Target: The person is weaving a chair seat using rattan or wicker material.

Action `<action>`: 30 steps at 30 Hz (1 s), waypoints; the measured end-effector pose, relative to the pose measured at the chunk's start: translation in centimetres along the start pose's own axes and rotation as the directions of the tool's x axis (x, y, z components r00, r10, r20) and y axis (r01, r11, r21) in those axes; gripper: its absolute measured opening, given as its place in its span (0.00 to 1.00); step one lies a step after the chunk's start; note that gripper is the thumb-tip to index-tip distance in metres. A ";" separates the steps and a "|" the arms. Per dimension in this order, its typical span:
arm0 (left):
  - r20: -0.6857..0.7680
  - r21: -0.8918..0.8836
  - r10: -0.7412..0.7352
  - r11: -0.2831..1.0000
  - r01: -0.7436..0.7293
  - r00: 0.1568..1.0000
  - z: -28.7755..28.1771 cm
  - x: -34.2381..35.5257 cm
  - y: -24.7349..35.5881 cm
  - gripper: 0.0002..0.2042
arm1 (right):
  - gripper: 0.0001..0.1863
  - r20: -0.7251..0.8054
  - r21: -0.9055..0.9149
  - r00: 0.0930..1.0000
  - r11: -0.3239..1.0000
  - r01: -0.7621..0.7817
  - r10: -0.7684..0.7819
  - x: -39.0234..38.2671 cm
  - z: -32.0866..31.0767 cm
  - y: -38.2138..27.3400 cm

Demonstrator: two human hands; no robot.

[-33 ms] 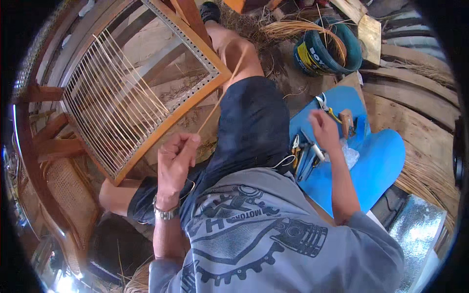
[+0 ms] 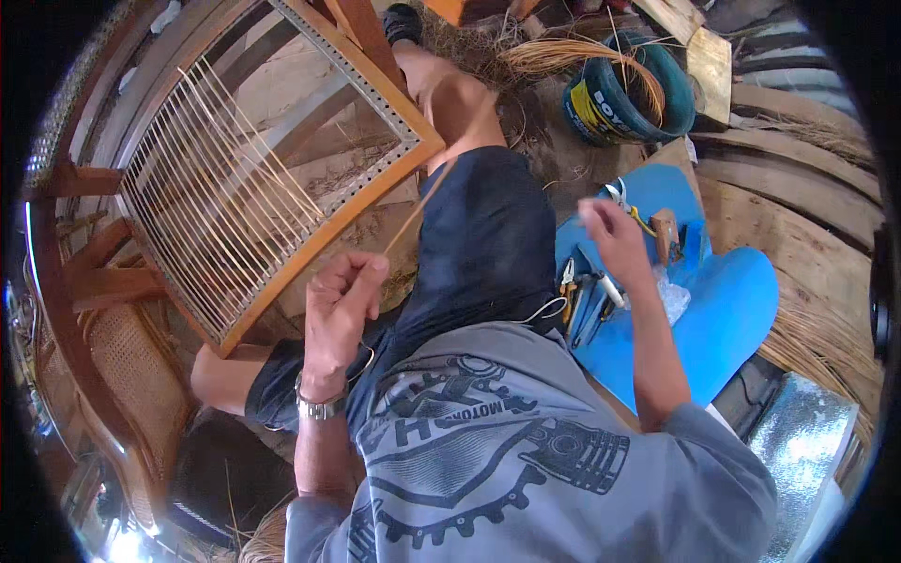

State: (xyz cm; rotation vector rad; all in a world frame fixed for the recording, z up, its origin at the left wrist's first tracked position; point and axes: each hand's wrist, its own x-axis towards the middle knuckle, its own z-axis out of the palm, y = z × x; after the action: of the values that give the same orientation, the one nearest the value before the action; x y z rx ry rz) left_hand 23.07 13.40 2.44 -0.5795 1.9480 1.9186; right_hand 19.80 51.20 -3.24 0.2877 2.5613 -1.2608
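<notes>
Evidently mid-weave on an open seat: a wooden frame, drilled with holes along its rim, stands tilted at the person's left, parallel strands strung across one part, the side toward the farther knee bare. Left hand just below the frame's near edge, thumb and fingers pinched closed on a cane strand; a length of it slants up and away over the dark shorts, apart from the holes. Right hand over the blue sheet, fingers half curled, tips blurred (nothing certain between them; whether they meet, I cannot tell). Pliers near it on the sheet. A coil of cane lies over the rim of the bucket.

Step in hand, by my reading: readying one strand, not yet threaded, for the unfilled part. Next move would call for bringing its tip to a hole, right fingers guiding it through, then drawing it taut beside its neighbours, untwisted. Likely to kink if bent sharply.
</notes>
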 end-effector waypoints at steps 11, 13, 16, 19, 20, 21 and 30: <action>0.050 0.020 -0.080 0.997 0.079 0.996 -0.7 -2.4 -0.6 0.09 | 0.16 0.632 0.523 0.767 0.791 -0.316 -0.112 6.7 8.6 -13.8; 0.009 0.060 -0.099 0.993 0.098 0.995 -2.5 -3.3 -1.0 0.09 | 0.11 0.340 0.531 0.919 0.847 -0.013 -0.198 9.4 6.4 -13.6; -0.060 -0.235 -0.188 0.957 0.169 0.980 -4.7 -3.3 -1.5 0.08 | 0.07 0.241 0.905 0.953 0.397 -0.153 -0.183 13.6 1.7 -8.9; -0.098 -0.591 -0.075 0.807 0.002 0.992 -5.3 -3.5 -2.1 0.09 | 0.13 0.367 0.822 0.929 0.484 -0.299 -0.049 8.9 5.9 -10.9; -0.110 -0.699 -0.041 0.713 -0.047 0.993 -5.3 -3.6 -1.7 0.09 | 0.13 0.511 0.739 0.857 0.544 -0.399 -0.067 6.5 8.3 -12.7; -0.157 -0.704 -0.044 0.706 -0.080 0.987 -5.2 -3.8 -1.5 0.09 | 0.16 0.610 0.653 0.786 0.623 -0.431 -0.095 4.0 10.4 -14.3; -0.522 -0.225 0.145 0.927 -0.299 0.841 -10.2 -6.0 -2.1 0.10 | 0.16 0.948 0.311 0.148 0.717 -0.624 -0.283 -2.3 21.4 -22.0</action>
State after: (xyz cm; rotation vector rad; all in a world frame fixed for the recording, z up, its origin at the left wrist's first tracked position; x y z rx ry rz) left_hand 29.69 3.46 4.01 -1.0677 2.1055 2.4302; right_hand 18.81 20.77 1.38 -0.1155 0.7614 -1.4631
